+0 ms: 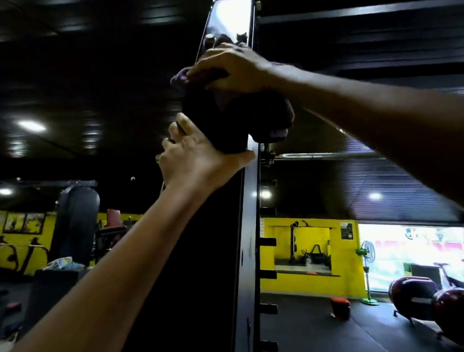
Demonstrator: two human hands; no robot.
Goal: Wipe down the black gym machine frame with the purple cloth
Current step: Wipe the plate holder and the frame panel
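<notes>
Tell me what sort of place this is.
Most likely an indoor gym. Exercise bikes stand on dark floor mats, yellow walls carry workout silhouettes, and both hands, left hand and right hand, work a purple cloth on a black machine frame.

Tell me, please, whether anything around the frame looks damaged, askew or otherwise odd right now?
Nothing stands out. The right hand presses the purple cloth against the frame near its top, and the left hand grips the frame just below. The frame looks straight and undamaged, though it is dark and blurred.
</notes>
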